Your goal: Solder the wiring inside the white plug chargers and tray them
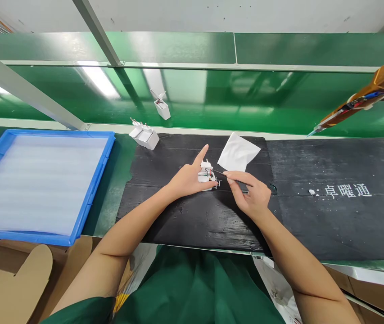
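A small white plug housing (pixel 205 167), its thin wires showing, sits on the black mat (pixel 192 220) under my left hand (pixel 188 179). My left thumb and index finger are spread around it while the hand steadies it; the other fingers are partly hidden. Between the fingertips of my right hand (pixel 250 191) is a thin dark pointed tool (pixel 239 180), perhaps tweezers. Its tip reaches the wires at the housing's right side. A white cloth or paper (pixel 237 152) lies just beyond both hands.
A blue tray (pixel 92 189) with a white liner stands at left. White plug housings (pixel 146 137) lie at the mat's back edge, with another white housing (pixel 162 109) behind. An orange tool with a blue tip (pixel 343 108) hangs at right. White scraps (pixel 312 192) dot the right mat.
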Motion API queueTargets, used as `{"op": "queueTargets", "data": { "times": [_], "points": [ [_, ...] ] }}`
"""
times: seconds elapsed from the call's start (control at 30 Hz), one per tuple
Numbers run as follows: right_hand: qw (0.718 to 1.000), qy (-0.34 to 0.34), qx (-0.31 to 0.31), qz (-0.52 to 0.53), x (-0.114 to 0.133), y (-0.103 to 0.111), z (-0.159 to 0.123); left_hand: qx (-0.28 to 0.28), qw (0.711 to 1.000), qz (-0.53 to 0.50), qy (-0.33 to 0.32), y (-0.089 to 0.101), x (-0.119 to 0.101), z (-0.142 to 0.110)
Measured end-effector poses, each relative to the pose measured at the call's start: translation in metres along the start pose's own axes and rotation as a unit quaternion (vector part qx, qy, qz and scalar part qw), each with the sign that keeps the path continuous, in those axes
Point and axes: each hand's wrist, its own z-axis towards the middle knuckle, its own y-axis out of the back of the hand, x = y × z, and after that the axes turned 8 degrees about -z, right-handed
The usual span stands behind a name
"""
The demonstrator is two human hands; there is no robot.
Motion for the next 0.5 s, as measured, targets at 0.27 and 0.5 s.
{"op": "queueTargets", "data": {
  "times": [0.27,0.5],
  "points": [
    [1.0,0.02,-0.001,0.014,-0.0018,-0.0034,-0.002,-0.001,1.0,0.0,-0.006,-0.0003,0.0011,-0.0002],
    [1.0,0.021,0.011,0.016,-0.0009,-0.0028,-0.0014,0.003,1.0,0.0,-0.007,-0.0004,-0.001,-0.0007]
  ]
}}
